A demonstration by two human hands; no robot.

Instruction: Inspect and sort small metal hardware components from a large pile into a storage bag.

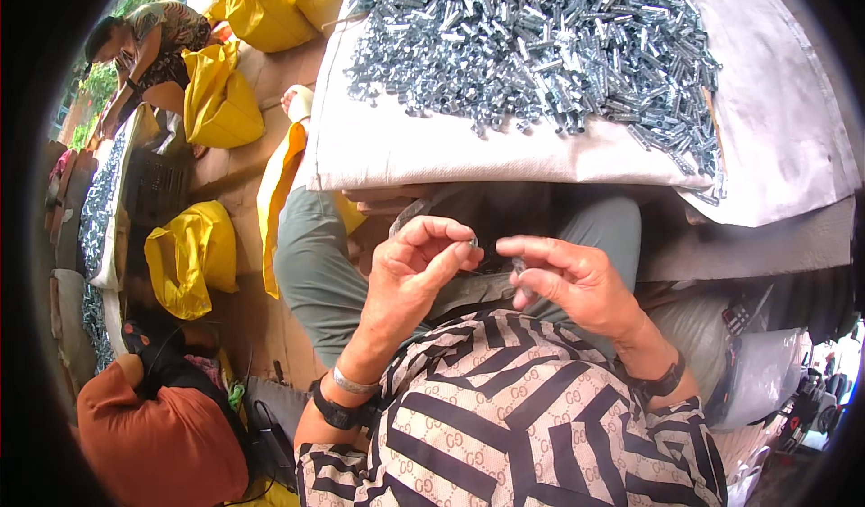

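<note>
My two hands are raised close together above my lap, short of the table's near edge. Between its thumb and forefinger, my left hand [416,259] pinches a small metal piece [474,242], mostly covered by the fingertips. Facing it, my right hand [577,282] grips another small metal tube [518,266] between thumb and fingers. A narrow gap separates the two sets of fingertips. Beyond them, a large heap of short silvery metal tubes [541,48] lies on a pale cloth [432,158] spread over the table.
Yellow bags [221,97] stand on the brown floor [257,169] to the left. One person [149,48] bends over at the far left; another in an orange top [162,430] sits at the near left. Beside them runs a second table of metal pieces [101,201]. Clear plastic wrapping [757,372] lies at right.
</note>
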